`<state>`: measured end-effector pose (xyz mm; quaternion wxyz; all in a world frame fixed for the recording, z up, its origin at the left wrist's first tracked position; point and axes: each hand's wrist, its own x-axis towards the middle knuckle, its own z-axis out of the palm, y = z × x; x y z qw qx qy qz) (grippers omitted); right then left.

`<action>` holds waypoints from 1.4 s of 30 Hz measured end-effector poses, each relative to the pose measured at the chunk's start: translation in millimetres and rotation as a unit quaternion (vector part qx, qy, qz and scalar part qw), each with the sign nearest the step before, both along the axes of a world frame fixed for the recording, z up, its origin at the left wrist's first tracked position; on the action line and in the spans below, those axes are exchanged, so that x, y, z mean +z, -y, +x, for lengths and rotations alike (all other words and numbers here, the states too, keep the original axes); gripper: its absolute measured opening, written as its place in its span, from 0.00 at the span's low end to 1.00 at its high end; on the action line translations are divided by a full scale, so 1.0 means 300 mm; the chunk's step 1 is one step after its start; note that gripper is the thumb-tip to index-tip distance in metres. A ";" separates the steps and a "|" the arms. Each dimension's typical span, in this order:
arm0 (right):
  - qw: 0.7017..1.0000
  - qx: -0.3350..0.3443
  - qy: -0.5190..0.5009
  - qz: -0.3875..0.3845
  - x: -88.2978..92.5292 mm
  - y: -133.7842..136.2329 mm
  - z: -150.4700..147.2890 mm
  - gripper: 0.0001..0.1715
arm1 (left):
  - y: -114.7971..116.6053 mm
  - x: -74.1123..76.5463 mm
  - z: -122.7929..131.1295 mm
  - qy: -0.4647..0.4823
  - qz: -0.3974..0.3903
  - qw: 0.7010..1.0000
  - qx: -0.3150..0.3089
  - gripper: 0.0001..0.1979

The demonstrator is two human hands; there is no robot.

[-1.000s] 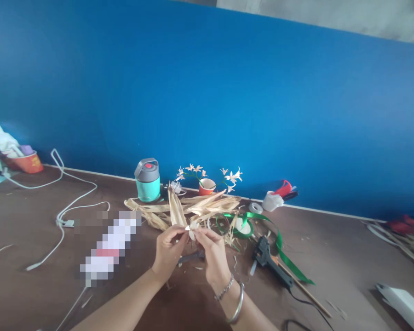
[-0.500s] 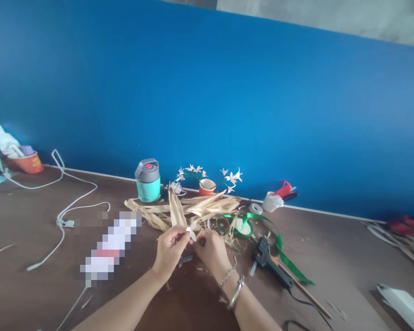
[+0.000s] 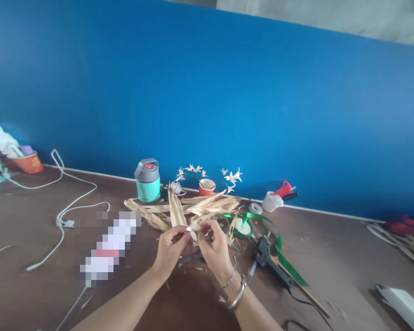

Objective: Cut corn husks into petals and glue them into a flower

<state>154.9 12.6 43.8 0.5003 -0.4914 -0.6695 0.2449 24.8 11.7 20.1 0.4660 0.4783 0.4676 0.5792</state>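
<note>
Between my fingertips is a small pale corn husk petal piece point(image 3: 193, 233). My left hand point(image 3: 170, 250) pinches its left side with thumb and forefinger. My right hand point(image 3: 214, 248), with two silver bracelets on the wrist, is closed on the piece from the right. The fingers partly cover it, so its full shape is hidden. Just beyond lie dried corn husks point(image 3: 214, 206), one long husk point(image 3: 176, 209) pointing away from me. A dark, thin tool point(image 3: 189, 257) rests under my hands, partly hidden.
Right of my hands lie a black glue gun point(image 3: 271, 264), green ribbon point(image 3: 291, 266) and a wooden stick point(image 3: 313, 299). Husk flowers point(image 3: 233, 177) stand in an orange paper cup point(image 3: 207, 187) behind the husks. A teal flask point(image 3: 148, 188) stands left of it. A white cable point(image 3: 76, 197) trails at left.
My right hand has shifted up and turned, its fingertips now meeting the petal piece. The green ribbon at right has moved slightly. My left hand stays almost still.
</note>
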 end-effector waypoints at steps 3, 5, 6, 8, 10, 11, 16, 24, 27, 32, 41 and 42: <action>0.996 0.007 0.047 0.079 0.003 0.007 0.004 0.07 | -0.004 -0.009 0.001 0.029 -0.023 0.999 -0.003 0.10; 0.988 0.032 0.088 0.122 0.006 0.011 0.006 0.08 | -0.004 -0.010 0.001 0.046 -0.028 0.999 -0.005 0.10; 0.984 0.042 0.106 0.136 0.007 0.013 0.007 0.09 | -0.004 -0.009 0.002 0.054 -0.030 0.998 -0.006 0.10; 0.978 0.051 0.130 0.152 0.009 0.014 0.008 0.11 | -0.004 -0.005 0.004 0.064 -0.033 0.997 -0.011 0.10; 0.977 0.044 0.135 0.156 0.010 0.013 0.009 0.11 | -0.003 -0.001 0.006 0.069 -0.028 0.997 -0.016 0.10; 0.978 0.040 0.134 0.156 0.010 0.012 0.010 0.11 | -0.004 0.000 0.007 0.071 -0.023 0.997 -0.020 0.11; 0.982 0.033 0.108 0.150 0.010 0.007 0.013 0.11 | -0.007 -0.001 0.011 0.086 -0.032 0.996 -0.020 0.12; 0.986 0.015 0.092 0.137 0.007 0.009 0.002 0.08 | -0.003 0.003 0.010 0.053 -0.025 0.998 -0.010 0.09; 0.986 0.011 0.088 0.140 0.007 0.011 -0.001 0.08 | -0.003 0.003 0.010 0.036 -0.019 0.999 -0.006 0.08; 0.986 0.018 0.091 0.137 0.007 0.013 -0.003 0.08 | -0.003 -0.004 0.010 0.028 -0.011 1.000 0.000 0.07; 0.987 0.023 0.092 0.129 0.005 0.016 -0.006 0.08 | 0.003 0.013 0.013 0.020 -0.002 1.000 0.009 0.06; 0.987 0.023 0.094 0.129 0.005 0.016 -0.005 0.08 | 0.004 0.015 0.013 0.017 0.001 1.000 0.011 0.05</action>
